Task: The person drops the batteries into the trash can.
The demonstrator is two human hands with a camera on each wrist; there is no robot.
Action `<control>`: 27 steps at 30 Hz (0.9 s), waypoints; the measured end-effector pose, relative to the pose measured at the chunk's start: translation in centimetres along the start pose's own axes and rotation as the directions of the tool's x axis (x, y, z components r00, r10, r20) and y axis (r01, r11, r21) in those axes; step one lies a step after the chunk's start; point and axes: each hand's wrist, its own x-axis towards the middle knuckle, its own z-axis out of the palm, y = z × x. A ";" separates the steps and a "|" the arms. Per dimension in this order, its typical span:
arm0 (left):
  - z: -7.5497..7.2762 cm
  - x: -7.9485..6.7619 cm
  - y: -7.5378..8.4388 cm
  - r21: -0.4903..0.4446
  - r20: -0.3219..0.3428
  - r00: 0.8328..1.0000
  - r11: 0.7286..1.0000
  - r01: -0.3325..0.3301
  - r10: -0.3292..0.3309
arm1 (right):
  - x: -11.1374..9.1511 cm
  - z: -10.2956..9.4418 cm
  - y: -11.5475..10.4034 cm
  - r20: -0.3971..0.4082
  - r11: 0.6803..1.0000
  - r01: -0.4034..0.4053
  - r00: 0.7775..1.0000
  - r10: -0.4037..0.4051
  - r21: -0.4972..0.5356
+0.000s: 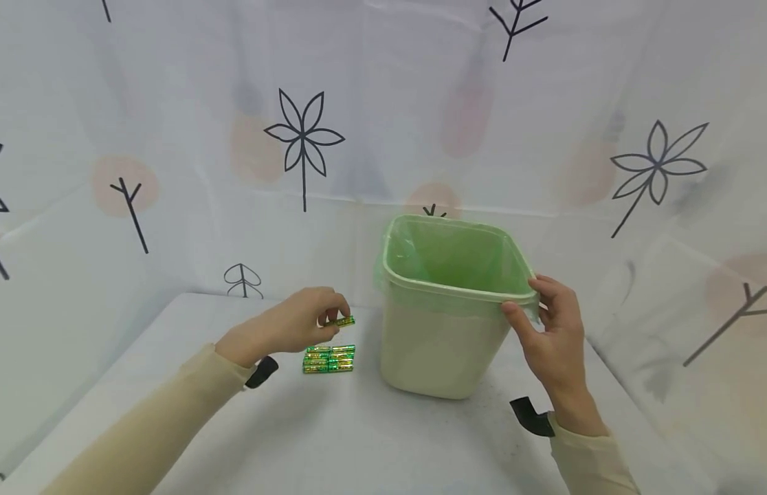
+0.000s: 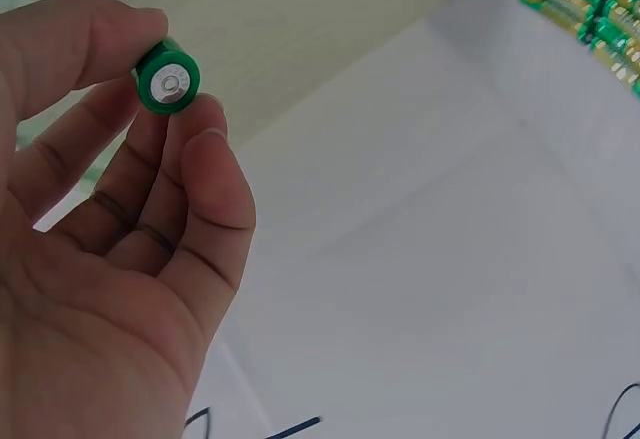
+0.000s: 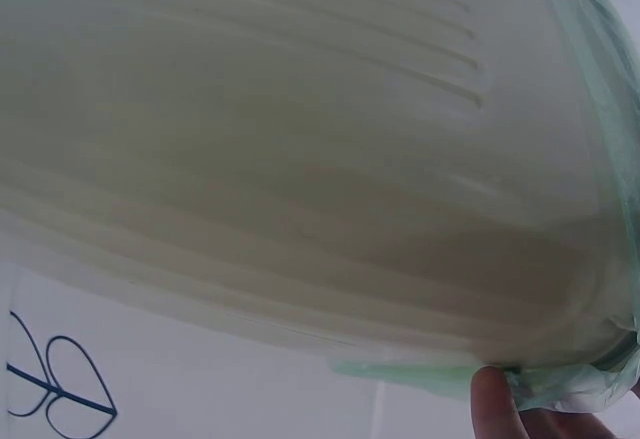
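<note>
My left hand (image 1: 303,320) pinches a green and gold battery (image 1: 344,321) between thumb and fingers, just above the table. In the left wrist view the flat silver end of that battery (image 2: 170,84) faces the camera. Below the hand, several like batteries (image 1: 329,359) lie side by side in two columns. A pale green trash bin (image 1: 442,344) stands to their right, lined with a thin green bag (image 1: 403,240) folded over its rim. At its right corner my right hand (image 1: 553,337) grips the rim, thumb in front and fingers on the far side.
A white cloth covers the table (image 1: 383,440). Behind and at both sides hangs a white curtain (image 1: 371,137) printed with dark plants. Black bands (image 1: 532,417) show near both wrists.
</note>
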 end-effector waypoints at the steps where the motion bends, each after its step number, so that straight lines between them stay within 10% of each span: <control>1: -0.6 0.2 0.2 0.006 -0.011 1.000 1.000 -0.009 0.009 | 0.0 0.0 0.0 -0.001 1.000 0.000 1.000 0.000 -0.002; 15: -6.7 3.9 2.4 0.009 -0.164 0.979 0.993 -0.121 0.121 | 0.0 0.3 -0.2 0.016 1.000 -0.001 1.000 0.001 -0.011; 27: -7.8 9.5 5.6 0.046 -0.120 0.976 0.983 -0.179 0.183 | 0.0 -0.1 0.0 0.009 1.000 -0.007 1.000 0.008 -0.030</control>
